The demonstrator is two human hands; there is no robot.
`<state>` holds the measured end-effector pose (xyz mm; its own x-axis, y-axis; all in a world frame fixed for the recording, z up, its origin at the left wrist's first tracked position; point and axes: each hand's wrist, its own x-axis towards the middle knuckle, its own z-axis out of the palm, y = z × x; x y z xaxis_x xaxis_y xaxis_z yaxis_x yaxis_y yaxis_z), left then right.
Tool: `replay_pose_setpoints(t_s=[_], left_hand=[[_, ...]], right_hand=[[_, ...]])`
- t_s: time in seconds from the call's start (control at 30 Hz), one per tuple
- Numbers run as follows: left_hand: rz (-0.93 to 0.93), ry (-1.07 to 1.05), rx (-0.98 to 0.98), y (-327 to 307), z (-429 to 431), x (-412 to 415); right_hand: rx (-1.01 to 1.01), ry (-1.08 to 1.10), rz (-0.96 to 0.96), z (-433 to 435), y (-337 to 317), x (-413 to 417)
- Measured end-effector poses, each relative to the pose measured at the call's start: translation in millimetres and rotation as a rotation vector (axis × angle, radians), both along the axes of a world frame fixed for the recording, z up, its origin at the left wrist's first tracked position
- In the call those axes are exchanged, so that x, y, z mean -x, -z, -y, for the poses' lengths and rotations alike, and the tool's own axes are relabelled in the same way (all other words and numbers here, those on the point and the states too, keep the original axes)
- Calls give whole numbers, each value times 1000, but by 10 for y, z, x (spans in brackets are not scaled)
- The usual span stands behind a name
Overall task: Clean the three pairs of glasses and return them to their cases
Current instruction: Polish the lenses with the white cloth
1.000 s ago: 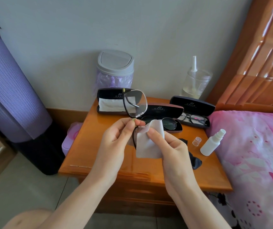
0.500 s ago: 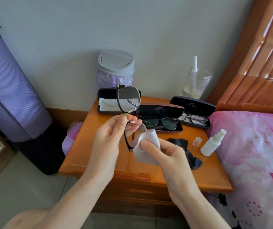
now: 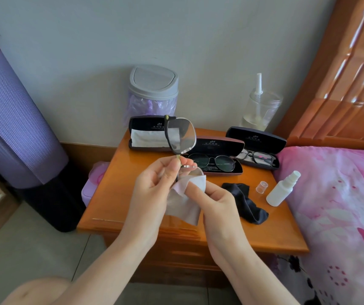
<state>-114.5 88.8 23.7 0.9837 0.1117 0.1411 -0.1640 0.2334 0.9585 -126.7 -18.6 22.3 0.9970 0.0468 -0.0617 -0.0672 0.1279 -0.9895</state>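
My left hand (image 3: 152, 190) pinches the bridge of a pair of glasses (image 3: 181, 136) held upright, one lens high, the other low. My right hand (image 3: 215, 201) presses a pale grey cloth (image 3: 184, 201) around the lower lens. Three open cases lie at the back of the wooden nightstand (image 3: 119, 199): a black case (image 3: 145, 134) holding only a white cloth, a maroon case (image 3: 218, 156) with round dark glasses (image 3: 215, 161), and a black case (image 3: 257, 142) with dark-framed glasses (image 3: 259, 157).
A white spray bottle (image 3: 282, 189) and its clear cap (image 3: 261, 186) stand at the right, beside a crumpled black cloth (image 3: 246, 202). A small grey bin (image 3: 153, 89) and a clear jar (image 3: 261, 111) stand by the wall. A pink bed (image 3: 341, 205) borders the right.
My left hand turned the glasses and shifted them left, so the upper lens now stands over the left case. My right hand slid the cloth lower and closer around the bottom lens.
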Motion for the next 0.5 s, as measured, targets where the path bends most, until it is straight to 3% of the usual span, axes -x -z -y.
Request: replay_pose_setpoints(t_s=[0.27,0.5], left_hand=[[-5,-27,-68,17,10,-1],[-15,-68,-21,-7,-2,2]], right_hand=[[-174,13,-40,-67,6,-56],[-50,-46,-5,-27,-8,-64]])
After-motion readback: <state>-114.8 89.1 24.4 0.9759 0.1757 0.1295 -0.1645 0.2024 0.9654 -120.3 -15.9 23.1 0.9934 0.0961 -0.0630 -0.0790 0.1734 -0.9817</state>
